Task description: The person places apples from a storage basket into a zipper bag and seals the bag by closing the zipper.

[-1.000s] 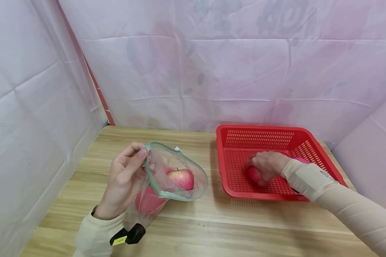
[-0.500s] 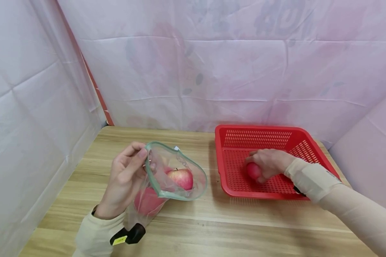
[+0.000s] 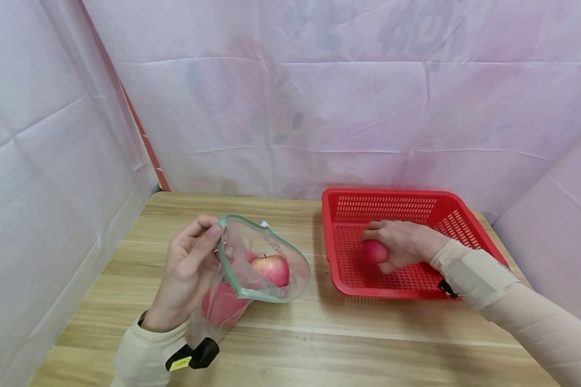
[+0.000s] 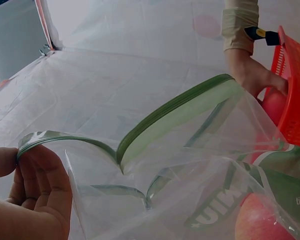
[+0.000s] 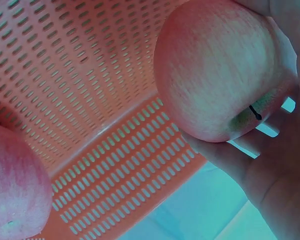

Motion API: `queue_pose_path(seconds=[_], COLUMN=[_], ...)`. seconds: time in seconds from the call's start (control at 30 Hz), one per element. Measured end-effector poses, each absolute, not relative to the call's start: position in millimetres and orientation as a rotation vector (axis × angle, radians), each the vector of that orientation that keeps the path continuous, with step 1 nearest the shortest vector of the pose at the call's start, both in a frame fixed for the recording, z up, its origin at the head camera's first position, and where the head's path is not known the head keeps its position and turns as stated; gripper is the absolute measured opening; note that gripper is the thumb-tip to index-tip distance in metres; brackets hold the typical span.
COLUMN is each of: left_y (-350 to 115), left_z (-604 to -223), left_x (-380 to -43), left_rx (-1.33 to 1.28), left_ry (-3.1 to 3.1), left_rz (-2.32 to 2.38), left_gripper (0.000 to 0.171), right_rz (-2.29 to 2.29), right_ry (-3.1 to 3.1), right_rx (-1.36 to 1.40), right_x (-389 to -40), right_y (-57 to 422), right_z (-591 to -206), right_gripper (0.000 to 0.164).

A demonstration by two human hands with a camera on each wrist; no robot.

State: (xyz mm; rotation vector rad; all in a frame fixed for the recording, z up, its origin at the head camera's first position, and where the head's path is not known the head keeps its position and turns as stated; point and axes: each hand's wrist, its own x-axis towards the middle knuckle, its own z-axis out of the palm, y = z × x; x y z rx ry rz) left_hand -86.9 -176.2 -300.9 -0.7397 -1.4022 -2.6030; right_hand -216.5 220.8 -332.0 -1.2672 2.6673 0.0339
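Observation:
My left hand [image 3: 184, 274] pinches the green zip edge of a clear zip-top bag [image 3: 299, 252], whose mouth gapes toward the right. Inside the bag lie a red-yellow apple [image 3: 271, 270] and another red apple [image 3: 222, 303], seen through the plastic. At the right, my right hand [image 3: 409, 242] grips an apple [image 3: 375, 251] within the red plastic basket [image 3: 382, 293]. The right wrist view shows fingers and thumb curved round this apple [image 5: 215, 70], its stem visible. A second apple [image 5: 15, 185] sits in the basket there; the arm hides it in the head view.
A wood-grain table [image 3: 290, 349] bears the bag and basket. Pale printed cloth [image 3: 290, 107] hangs behind and along both sides. The basket's raised rim stands between the right hand and the bag.
The right hand has lifted the apple slightly and shifted it left inside the basket. The left hand and the bag hold nearly the same place.

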Motion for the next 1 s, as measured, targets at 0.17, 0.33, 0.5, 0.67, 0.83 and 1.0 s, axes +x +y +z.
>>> queue_pose_path(seconds=[0.17, 0.33, 0.5, 0.67, 0.83, 1.0], left_y=[-176, -176, -176, -176, -177, -176], left_z=[-300, -300, -302, -302, -302, -302], left_x=[-86, -85, -86, -86, -86, -86], left_rx=[-0.727, -0.73, -0.746, -0.755, -0.75, -0.765], left_ry=[-1.401, -1.395, -1.389, -1.385, -1.385, -1.382], left_rz=[-2.626, -2.629, -2.624, -2.62, -2.627, -2.621], left_gripper=[0.023, 0.024, 0.025, 0.025, 0.024, 0.025], right_rz=[0.022, 0.005, -0.078, -0.148, -0.153, -0.14], right_ry=[2.676, 2.706, 2.764, 2.781, 2.748, 2.732], right_rx=[-1.263, -1.284, -1.303, -1.307, -1.297, -1.309], right_x=[-214, -212, -212, -212, -213, -212], right_y=[216, 212, 210, 209, 209, 209], right_z=[-329, -327, -326, -324, -322, -320], right_gripper=[0.061, 0.059, 0.06, 0.06, 0.057, 0.057])
